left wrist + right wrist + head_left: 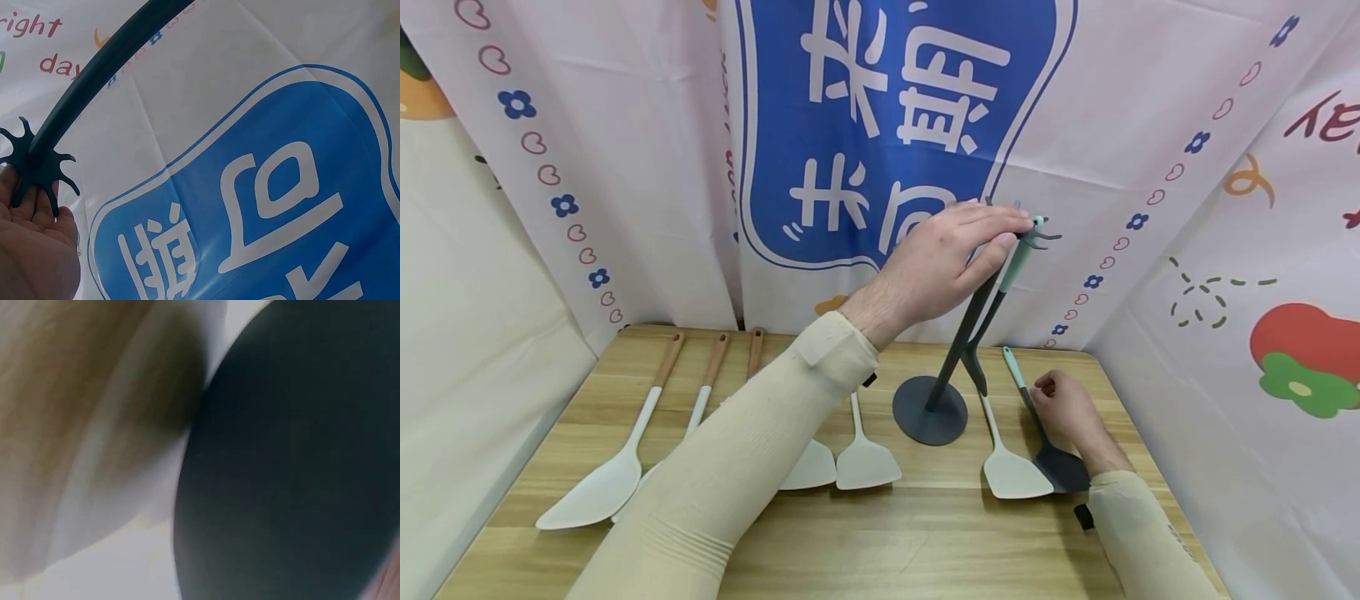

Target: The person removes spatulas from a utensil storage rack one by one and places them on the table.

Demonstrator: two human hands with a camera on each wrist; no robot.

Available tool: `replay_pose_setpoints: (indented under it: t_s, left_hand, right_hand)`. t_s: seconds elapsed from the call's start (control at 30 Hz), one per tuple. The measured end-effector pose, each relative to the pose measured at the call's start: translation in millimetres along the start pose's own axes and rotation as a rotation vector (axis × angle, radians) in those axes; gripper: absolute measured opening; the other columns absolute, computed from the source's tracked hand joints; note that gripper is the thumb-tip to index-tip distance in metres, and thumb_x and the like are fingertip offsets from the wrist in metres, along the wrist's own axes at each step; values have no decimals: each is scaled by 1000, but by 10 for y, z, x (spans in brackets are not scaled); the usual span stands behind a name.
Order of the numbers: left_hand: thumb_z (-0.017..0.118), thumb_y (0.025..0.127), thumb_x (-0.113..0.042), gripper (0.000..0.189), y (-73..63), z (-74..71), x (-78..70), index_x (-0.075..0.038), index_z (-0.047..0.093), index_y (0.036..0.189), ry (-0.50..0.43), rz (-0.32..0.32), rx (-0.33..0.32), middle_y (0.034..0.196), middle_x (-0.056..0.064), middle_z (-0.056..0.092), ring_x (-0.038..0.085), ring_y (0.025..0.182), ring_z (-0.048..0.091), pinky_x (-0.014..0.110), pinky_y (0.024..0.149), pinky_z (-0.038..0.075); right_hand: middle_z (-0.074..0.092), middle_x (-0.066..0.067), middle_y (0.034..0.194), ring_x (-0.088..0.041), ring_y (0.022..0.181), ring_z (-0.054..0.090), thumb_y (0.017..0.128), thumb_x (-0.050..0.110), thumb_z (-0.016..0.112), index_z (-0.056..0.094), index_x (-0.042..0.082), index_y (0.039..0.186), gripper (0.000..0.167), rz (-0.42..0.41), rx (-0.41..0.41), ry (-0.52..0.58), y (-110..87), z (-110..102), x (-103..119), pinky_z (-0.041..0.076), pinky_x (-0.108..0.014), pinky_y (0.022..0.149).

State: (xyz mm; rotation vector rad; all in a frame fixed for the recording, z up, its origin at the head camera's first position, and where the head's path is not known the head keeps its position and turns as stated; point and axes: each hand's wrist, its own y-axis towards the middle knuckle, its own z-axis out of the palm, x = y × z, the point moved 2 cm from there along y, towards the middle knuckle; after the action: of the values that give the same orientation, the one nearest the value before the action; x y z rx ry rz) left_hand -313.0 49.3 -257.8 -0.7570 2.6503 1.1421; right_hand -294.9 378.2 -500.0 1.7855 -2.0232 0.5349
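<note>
My left hand (951, 258) lies over the top of a dark utensil stand (958, 354), its fingers extended against the hooks (39, 167). From one hook hangs a dark utensil with a mint handle (1017, 265); its head is seen edge-on, so its kind is unclear. My right hand (1070, 412) has curled fingers and pinches the shaft of a black turner (1060, 468) with a mint handle. The turner's dark blade (287, 462) fills much of the right wrist view, where the fingers barely show. A white turner (1017, 475) lies directly left of it.
Left of the stand's round base (928, 411) lies another white turner (867, 463). Farther left are white utensils with wooden handles, among them a large spoon-like one (597, 490); my left sleeve partly covers some. Printed cloth (1075, 75) walls off the wooden table (865, 550).
</note>
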Motion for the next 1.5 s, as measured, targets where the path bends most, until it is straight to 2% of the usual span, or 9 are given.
replay_pose_setpoints:
  t_s: [0.1, 0.37, 0.57, 0.77, 0.9, 1.03, 1.2, 1.5]
  left_hand:
    - [48, 127, -31, 46, 0, 3, 1, -20, 66, 168, 4, -2, 1, 179, 3, 61, 23, 171, 53, 33, 146, 39]
    - [48, 127, -32, 46, 0, 6, 4, -19, 66, 168, 11, 0, -2, 179, 3, 61, 24, 171, 54, 34, 146, 39]
    - [48, 127, -32, 46, -1, 4, 5, -20, 66, 168, 17, -1, -3, 179, 2, 61, 22, 171, 53, 32, 147, 37]
    - [48, 127, -32, 46, -8, 6, 5, -19, 66, 168, 12, 1, -6, 179, 3, 61, 24, 170, 54, 34, 146, 40]
    - [48, 127, -32, 46, -7, 8, 1, -20, 66, 168, 15, -3, -4, 179, 3, 61, 23, 170, 54, 34, 146, 38]
    - [48, 127, -32, 46, -6, 8, -2, -20, 65, 168, 15, -3, -2, 179, 3, 61, 22, 171, 53, 33, 149, 31]
    - [48, 127, -32, 47, -5, 6, -1, -20, 65, 168, 15, 0, -3, 179, 2, 61, 22, 171, 53, 31, 151, 25]
    - [47, 127, -32, 47, -3, 10, 0, -19, 66, 168, 13, 1, -5, 179, 3, 61, 22, 172, 52, 31, 151, 25]
  right_hand:
    - [76, -27, 118, -37, 104, 73, 116, 16, 68, 71, -9, 130, 29, -10, -31, 13, -3, -54, 64, 60, -40, 84]
    - [78, -32, 129, -48, 119, 77, 119, 20, 65, 71, -7, 137, 33, -66, -121, 81, -45, -209, 238, 65, -55, 97]
    - [79, -31, 130, -48, 119, 79, 118, 18, 67, 73, -5, 136, 30, -140, -234, 116, -99, -333, 411, 66, -52, 99]
    - [80, -27, 130, -45, 119, 80, 118, 16, 68, 74, -1, 138, 27, -165, -307, 132, -160, -409, 559, 66, -52, 99]
    - [79, -26, 135, -45, 125, 79, 118, 15, 67, 73, -1, 141, 29, -179, -325, 164, -208, -452, 684, 68, -59, 105]
    - [77, -26, 139, -46, 129, 78, 119, 18, 66, 72, 0, 144, 31, -185, -325, 192, -260, -501, 821, 67, -64, 111]
    - [77, -25, 141, -44, 131, 77, 120, 19, 66, 71, 0, 146, 32, -203, -327, 212, -320, -549, 981, 66, -63, 114]
    - [75, -22, 147, -41, 142, 74, 121, 22, 67, 67, 1, 153, 38, -279, -320, 296, -392, -611, 1218, 62, -61, 123]
